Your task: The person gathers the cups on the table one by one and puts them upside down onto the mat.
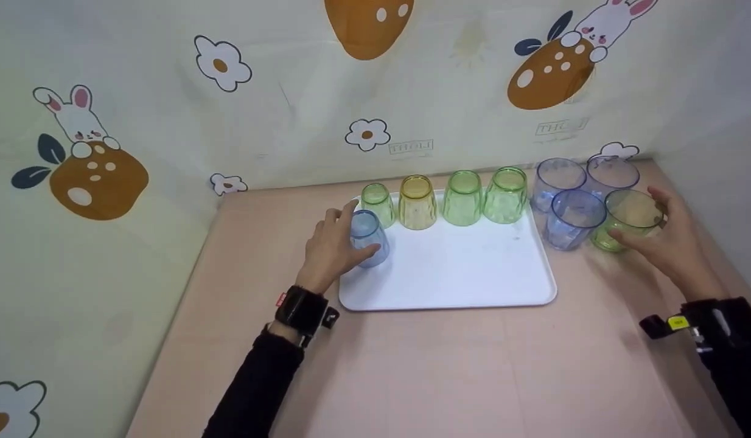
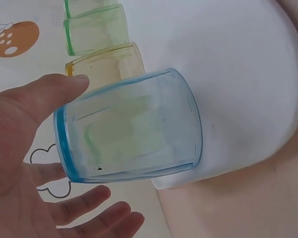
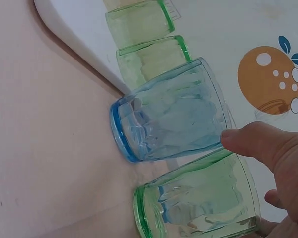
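We see see-through tumblers with softly fluted sides and a thick, rounded edge at the base; whether they are glass or plastic, we cannot tell. The blue tumbler (image 2: 134, 134) stands mouth down on the front left part of the white tray (image 1: 454, 274), which is smooth, flat and rounded at its corners. Around it we find the left hand (image 1: 330, 252), its thumb on one side and its fingers well apart on the other, the spread being loose; we cannot tell if the skin touches the wall. Behind, also mouth down, is a row of a small green tumbler (image 1: 378, 207), an amber tumbler (image 1: 417, 204) and two green tumblers (image 1: 462, 198). To the right of the tray, on the pinkish, matt table (image 1: 412, 371), a wider green tumbler (image 3: 203, 198) stands mouth up, close to three bluish tumblers (image 1: 569, 234) with thin, round rims. The right hand (image 1: 677, 243) is about this green one, thumb straight at the near side, fingers parted from it by the rim's width; contact is not clear to us.
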{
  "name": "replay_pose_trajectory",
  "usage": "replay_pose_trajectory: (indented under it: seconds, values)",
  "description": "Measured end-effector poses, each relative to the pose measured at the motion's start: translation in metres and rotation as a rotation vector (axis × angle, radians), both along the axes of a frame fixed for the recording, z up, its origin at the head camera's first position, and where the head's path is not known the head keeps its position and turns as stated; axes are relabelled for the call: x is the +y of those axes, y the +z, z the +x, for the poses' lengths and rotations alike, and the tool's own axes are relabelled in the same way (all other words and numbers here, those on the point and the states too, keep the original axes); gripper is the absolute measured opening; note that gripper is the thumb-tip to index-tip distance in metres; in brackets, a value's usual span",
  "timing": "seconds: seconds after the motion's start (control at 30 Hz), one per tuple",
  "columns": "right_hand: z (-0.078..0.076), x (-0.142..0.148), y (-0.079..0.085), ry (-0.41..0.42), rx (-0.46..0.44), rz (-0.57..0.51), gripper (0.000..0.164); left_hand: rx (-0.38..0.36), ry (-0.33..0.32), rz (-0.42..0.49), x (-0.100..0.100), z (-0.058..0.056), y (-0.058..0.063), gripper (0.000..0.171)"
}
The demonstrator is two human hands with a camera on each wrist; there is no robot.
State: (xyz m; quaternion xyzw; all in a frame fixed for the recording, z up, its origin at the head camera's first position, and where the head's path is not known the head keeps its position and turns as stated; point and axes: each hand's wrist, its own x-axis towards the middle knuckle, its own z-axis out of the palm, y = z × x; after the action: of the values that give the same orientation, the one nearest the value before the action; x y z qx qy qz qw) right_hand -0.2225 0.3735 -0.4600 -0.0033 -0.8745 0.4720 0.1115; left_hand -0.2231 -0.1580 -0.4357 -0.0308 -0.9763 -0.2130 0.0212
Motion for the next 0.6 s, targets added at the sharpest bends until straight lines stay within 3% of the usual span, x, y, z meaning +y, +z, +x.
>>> replay_pose_trajectory:
  seconds: [0.27, 0.6]
  values:
    - [-0.006, -0.002, 0.003, 0.007, -0.037, 0.098, 0.108, 0.102, -0.010, -0.017, 0.002, 0.013, 0.000, 0.094]
    - [-0.013, 0.000, 0.006, 0.000, -0.097, 0.149, 0.119, 0.293, -0.121, -0.048, 0.016, 0.030, -0.002, 0.076]
